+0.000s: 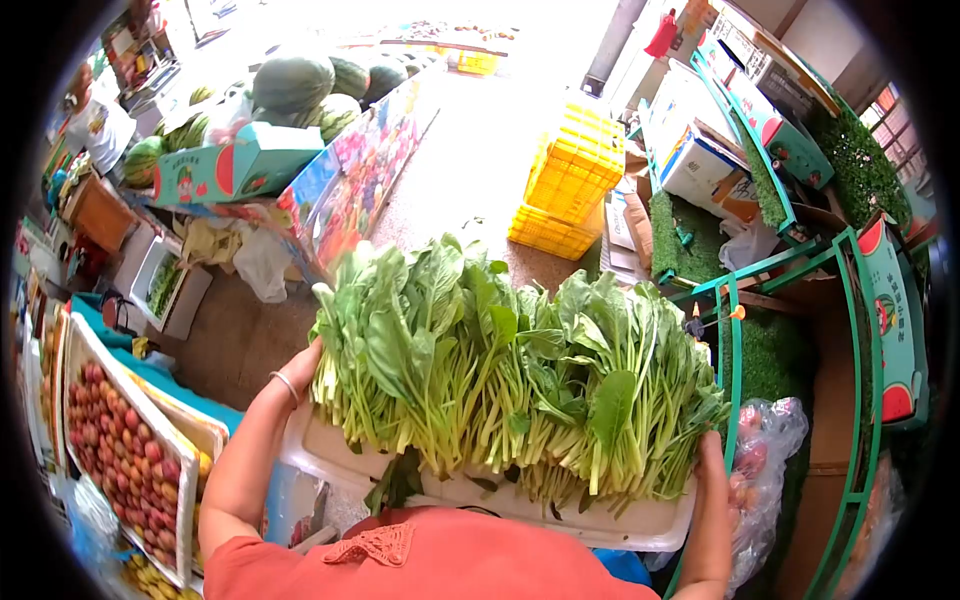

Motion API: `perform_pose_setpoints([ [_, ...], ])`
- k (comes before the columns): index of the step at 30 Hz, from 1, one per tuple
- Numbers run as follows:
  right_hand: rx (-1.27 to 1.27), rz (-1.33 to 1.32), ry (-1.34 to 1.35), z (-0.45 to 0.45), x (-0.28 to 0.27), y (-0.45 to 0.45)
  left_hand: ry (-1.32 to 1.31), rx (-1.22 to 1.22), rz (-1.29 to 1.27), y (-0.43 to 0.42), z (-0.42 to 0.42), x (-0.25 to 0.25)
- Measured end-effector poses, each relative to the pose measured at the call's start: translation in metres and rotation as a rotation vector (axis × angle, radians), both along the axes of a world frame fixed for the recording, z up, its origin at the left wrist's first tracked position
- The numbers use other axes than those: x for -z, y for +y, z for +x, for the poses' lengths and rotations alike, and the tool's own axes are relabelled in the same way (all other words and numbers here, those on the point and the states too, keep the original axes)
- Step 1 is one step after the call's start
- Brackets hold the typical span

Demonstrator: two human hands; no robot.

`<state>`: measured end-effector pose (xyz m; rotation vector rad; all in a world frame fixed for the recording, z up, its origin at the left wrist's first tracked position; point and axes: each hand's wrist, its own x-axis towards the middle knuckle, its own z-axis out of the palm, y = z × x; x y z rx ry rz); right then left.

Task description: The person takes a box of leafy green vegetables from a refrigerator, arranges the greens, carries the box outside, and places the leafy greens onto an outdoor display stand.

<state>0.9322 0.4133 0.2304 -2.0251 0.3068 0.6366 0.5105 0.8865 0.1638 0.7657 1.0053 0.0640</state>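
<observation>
A shallow white tray (300,440) is held level in front of my red shirt, heaped with leafy greens (420,340). Their pale stalks point toward me and the leaves away. My left hand (308,365), below a bracelet on the wrist, grips the tray's left end; its fingers are mostly hidden by the greens. At the opposite end my right hand (710,455) grips the tray's side, its fingers partly covered by leaves. A loose dark leaf (398,482) hangs over the near rim.
A white crate of reddish-purple fruit (125,455) stands at left. Watermelons (292,82) and a green carton (235,165) sit on a stand behind. Stacked yellow crates (570,165) stand ahead. A green-framed shelf (735,340) and bagged fruit (760,470) flank the right. A person (100,125) is far left.
</observation>
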Motion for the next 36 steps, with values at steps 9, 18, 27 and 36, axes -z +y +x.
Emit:
perform_pose_setpoints([
  [9, 0.055, 0.1, -0.105, 0.097, 0.022, 0.115, -0.01, 0.084, 0.175, 0.16, 0.13, 0.021],
  [18, -0.025, 0.102, -0.148, 0.3, 0.031, 0.309, -0.008, -0.103, 0.164, 0.298, 0.244, 0.009],
  [27, -0.076, 0.116, -0.057, 0.414, 0.083, 0.506, -0.011, -0.121, 0.149, 0.497, 0.347, 0.018],
  [36, -0.149, -0.234, -0.244, 0.568, 0.147, 0.628, 0.043, -0.01, 0.168, 0.686, 0.5, 0.057],
])
